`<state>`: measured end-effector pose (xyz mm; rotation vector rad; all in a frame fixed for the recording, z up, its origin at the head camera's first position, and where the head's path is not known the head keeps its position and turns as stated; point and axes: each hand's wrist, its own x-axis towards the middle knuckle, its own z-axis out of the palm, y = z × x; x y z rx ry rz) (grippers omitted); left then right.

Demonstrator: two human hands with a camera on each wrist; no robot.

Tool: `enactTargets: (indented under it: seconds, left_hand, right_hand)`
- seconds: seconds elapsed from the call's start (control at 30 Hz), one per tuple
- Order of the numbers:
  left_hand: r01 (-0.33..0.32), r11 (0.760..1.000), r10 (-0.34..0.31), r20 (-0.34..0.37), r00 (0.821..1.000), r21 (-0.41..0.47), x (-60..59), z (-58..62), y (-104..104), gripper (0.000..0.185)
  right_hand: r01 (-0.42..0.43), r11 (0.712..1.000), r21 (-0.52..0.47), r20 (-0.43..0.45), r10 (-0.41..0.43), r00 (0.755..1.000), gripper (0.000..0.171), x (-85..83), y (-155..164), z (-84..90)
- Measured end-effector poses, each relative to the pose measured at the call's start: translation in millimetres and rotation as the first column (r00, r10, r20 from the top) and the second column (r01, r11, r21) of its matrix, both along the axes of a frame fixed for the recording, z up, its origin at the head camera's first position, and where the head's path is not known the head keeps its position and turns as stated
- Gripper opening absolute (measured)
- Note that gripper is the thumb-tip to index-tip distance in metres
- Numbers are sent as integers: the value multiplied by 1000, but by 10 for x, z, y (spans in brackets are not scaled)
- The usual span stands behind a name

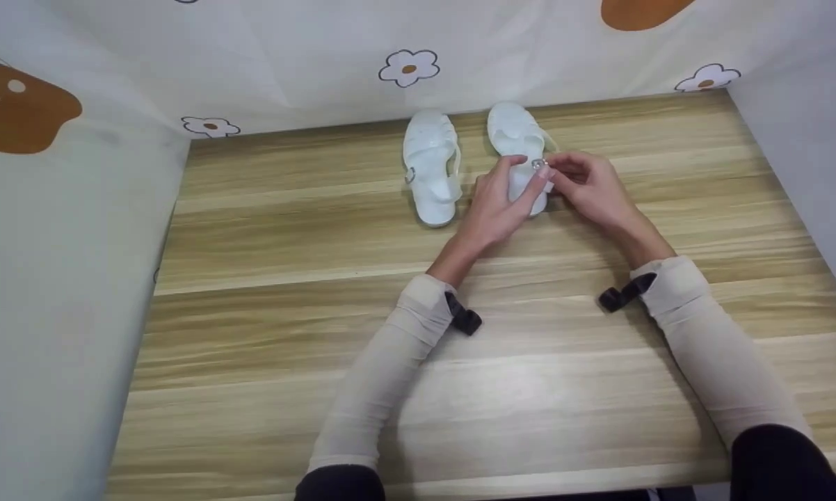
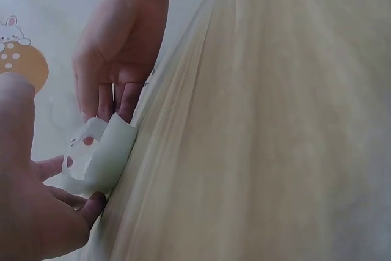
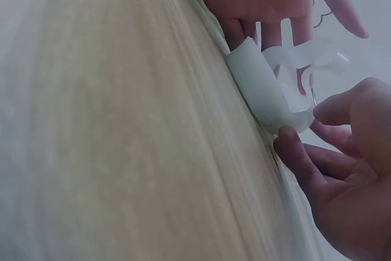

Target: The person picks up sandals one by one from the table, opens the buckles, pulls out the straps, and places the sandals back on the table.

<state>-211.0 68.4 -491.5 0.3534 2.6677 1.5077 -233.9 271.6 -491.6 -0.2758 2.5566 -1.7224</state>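
Second sandal [image 1: 430, 167] crowds left; near tabletop [image 1: 529, 362] open.

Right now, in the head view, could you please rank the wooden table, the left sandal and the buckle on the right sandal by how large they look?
1. The wooden table, by far the largest.
2. The left sandal.
3. The buckle on the right sandal, smallest; the right hand pinches it while the left hand holds that sandal.

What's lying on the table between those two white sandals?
Nothing: in the head view, only a bare strip of wooden table separates the left sandal from the right sandal, which both hands are handling.
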Motion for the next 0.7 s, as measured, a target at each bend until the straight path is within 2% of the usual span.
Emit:
enactTargets:
  seconds: [0.13, 0.27, 0.43, 0.57, 0.7]
  left_hand:
    - [-7, 1000, 8, -17, 1000, 8, 3, -10, 9, 69]
    - [-40, 999, 41, -25, 999, 37, 40, 7, 9, 68]
    - [-39, 998, 42, -62, 997, 45, 92, 52, 0, 65]
    - [-26, 999, 30, -88, 996, 45, 126, 117, -29, 63]
    - [2, 995, 10, -119, 993, 98, 160, 232, -103, 60]
  right_hand:
    - [5, 999, -37, 0, -5, 1000, 29, -4, 6, -10]
    - [15, 1000, -24, 10, -14, 1000, 27, 7, 5, 1]
    - [58, 998, 8, -7, -58, 998, 28, 17, -11, 59]
    - [97, 995, 27, -27, -96, 995, 31, 39, -2, 128]
    - [105, 994, 16, -45, -104, 994, 34, 79, -15, 222]
